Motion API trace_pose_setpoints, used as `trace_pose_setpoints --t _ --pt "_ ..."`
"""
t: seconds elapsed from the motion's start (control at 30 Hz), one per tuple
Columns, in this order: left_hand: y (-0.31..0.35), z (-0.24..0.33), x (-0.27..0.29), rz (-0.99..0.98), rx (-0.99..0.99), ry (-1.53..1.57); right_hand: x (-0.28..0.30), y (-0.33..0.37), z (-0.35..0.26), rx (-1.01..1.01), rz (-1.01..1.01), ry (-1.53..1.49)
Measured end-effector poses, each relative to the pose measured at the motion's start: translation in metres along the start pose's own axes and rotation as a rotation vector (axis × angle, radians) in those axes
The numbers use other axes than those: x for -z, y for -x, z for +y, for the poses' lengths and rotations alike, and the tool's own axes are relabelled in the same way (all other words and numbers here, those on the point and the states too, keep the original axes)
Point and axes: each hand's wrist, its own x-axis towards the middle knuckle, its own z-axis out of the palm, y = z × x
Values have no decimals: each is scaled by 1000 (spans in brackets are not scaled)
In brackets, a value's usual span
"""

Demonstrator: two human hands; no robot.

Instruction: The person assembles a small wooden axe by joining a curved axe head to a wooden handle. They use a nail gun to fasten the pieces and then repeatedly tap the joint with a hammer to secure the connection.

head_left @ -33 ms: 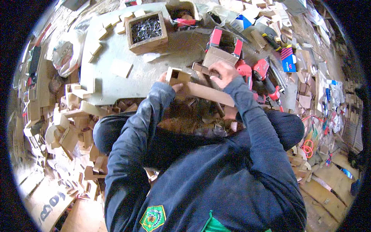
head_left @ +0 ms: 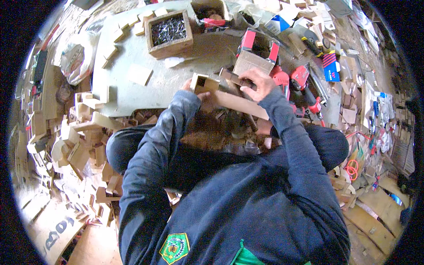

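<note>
My left hand (head_left: pixel 187 85) is closed round the left end of a small open wooden box frame (head_left: pixel 206 82), its thumb pressed on the near side. From that frame a long, pale wooden strip (head_left: pixel 243 105) runs to the right, below my right wrist. My right hand (head_left: pixel 261 84) is curled just above the strip, with thumb and fingers pinched on a brown bar-like piece (head_left: pixel 229 75). The grip hides part of this piece, and I cannot tell its kind. Under the strip, a thin brown stick (head_left: pixel 252 123) shows above my lap.
A wooden box of dark nails (head_left: pixel 188 43) stands on the grey-green worktop (head_left: pixel 128 95). An open cardboard box (head_left: pixel 254 63) sits beyond my right hand, beside red power tools (head_left: pixel 300 77). Wooden offcuts (head_left: pixel 79 157) pile up at my left.
The whole view has shifted slightly. Both hands keep nearly the same hold on the box frame and the brown piece.
</note>
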Motion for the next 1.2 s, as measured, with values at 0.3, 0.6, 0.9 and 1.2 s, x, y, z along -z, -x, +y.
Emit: trace_pose_setpoints --t 0.3,0.6,0.9,1.2 --pt "16 26 4 2 -8 -212 -36 42 -75 218 54 142" --pt "21 34 4 -59 28 -37 -48 53 -80 195 224 239" --pt "18 30 6 -18 20 -89 -60 54 -76 223 156 376" --pt "1 8 15 71 -98 -417 -84 18 -76 -99 343 120"
